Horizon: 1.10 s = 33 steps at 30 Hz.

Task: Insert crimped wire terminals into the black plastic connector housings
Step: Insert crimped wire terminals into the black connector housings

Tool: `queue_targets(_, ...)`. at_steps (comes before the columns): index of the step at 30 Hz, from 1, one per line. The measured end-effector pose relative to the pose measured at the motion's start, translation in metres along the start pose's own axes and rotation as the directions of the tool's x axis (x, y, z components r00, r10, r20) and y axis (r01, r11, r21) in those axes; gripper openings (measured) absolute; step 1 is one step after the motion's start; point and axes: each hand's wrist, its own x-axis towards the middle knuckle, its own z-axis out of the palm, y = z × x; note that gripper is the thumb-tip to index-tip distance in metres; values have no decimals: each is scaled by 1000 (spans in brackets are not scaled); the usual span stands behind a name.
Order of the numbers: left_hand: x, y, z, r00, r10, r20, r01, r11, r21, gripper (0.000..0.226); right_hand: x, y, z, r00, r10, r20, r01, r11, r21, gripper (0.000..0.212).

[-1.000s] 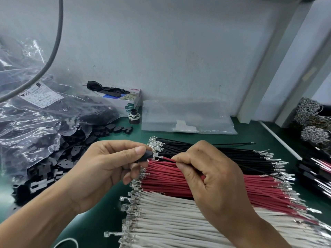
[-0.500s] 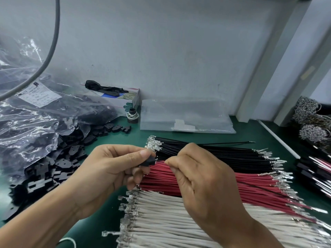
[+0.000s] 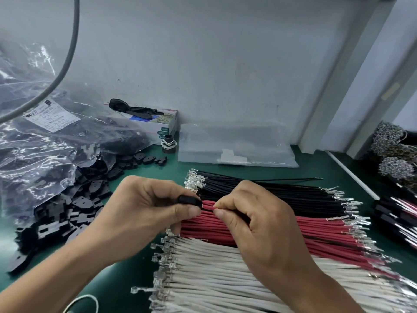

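Observation:
My left hand (image 3: 144,211) pinches a small black connector housing (image 3: 189,200) between thumb and fingers, above the wire stacks. My right hand (image 3: 255,224) pinches a wire close to its end; the wire's tip (image 3: 208,208) meets the housing's right opening. The rest of that wire is hidden under my palm, so its colour is unclear. Below lie three rows of crimped wires: black wires (image 3: 270,188), red wires (image 3: 316,231) and white wires (image 3: 214,267), with metal terminals at both ends.
A heap of loose black housings (image 3: 74,199) spills from a clear plastic bag (image 3: 33,150) at the left. A small box (image 3: 158,123), a clear flat bag (image 3: 234,150) and a small spool (image 3: 168,143) sit by the wall. More wire assemblies (image 3: 397,211) lie at the right.
My right hand has slid left along the wire toward the housing, and the wire's end has closed up to the housing's opening. Both hands have stayed over the red wires.

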Motion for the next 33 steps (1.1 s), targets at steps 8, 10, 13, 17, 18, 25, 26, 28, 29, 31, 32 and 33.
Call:
queue_targets(8, 1, -4, 3, 1000, 18, 1, -18, 1000, 23, 26, 5, 4, -17, 996, 56, 72, -52, 996, -67, 10)
queue_targets(10, 1, -6, 1, 999, 25, -35, -24, 999, 41, 28, 6, 1, -25, 999, 10, 47, 0, 978, -208, 6)
queue_targets(13, 0, -8, -2, 997, 52, -65, -46, 995, 91, 27, 6, -8, -30, 984, -13, 177, 47, 981, -191, 7)
queue_targets(17, -1, -11, 1, 998, 52, -42, -45, 987, 155, 14, -1, -11, -19, 891, 88, 446, 3, 980, -198, 25)
queue_targets(18, 0, -12, 3, 998, 48, -41, -40, 986, 162, 12, -1, -10, -18, 881, 104, 462, -18, 982, -188, 25)
queue_targets(25, 2, -14, 0, 992, 62, -107, -48, 990, 133, 15, 0, -8, -17, 878, 156, 453, -103, 985, -140, 8)
queue_targets(26, 3, -14, -1, 991, 69, -113, -53, 990, 134, 15, 0, -7, -19, 879, 167, 447, -128, 985, -116, 6)
queue_targets(28, 3, -14, -3, 991, 60, -120, -44, 991, 126, 15, 1, -5, -21, 886, 188, 424, -184, 982, -51, 5)
queue_targets(29, 3, -14, -4, 991, 48, -126, -34, 993, 115, 16, 2, -4, -21, 891, 193, 412, -200, 979, -26, 7)
queue_targets(31, 3, -14, -3, 990, 26, -138, -13, 996, 90, 17, 2, -3, -21, 905, 186, 382, -208, 978, 16, 10)
queue_targets(32, 3, -13, -3, 989, 15, -144, -5, 998, 70, 18, 2, -3, -21, 914, 181, 362, -208, 978, 35, 10)
queue_targets(33, 3, -13, -3, 988, 2, -153, 4, 999, 41, 19, 2, -3, -20, 923, 176, 342, -204, 978, 48, 8)
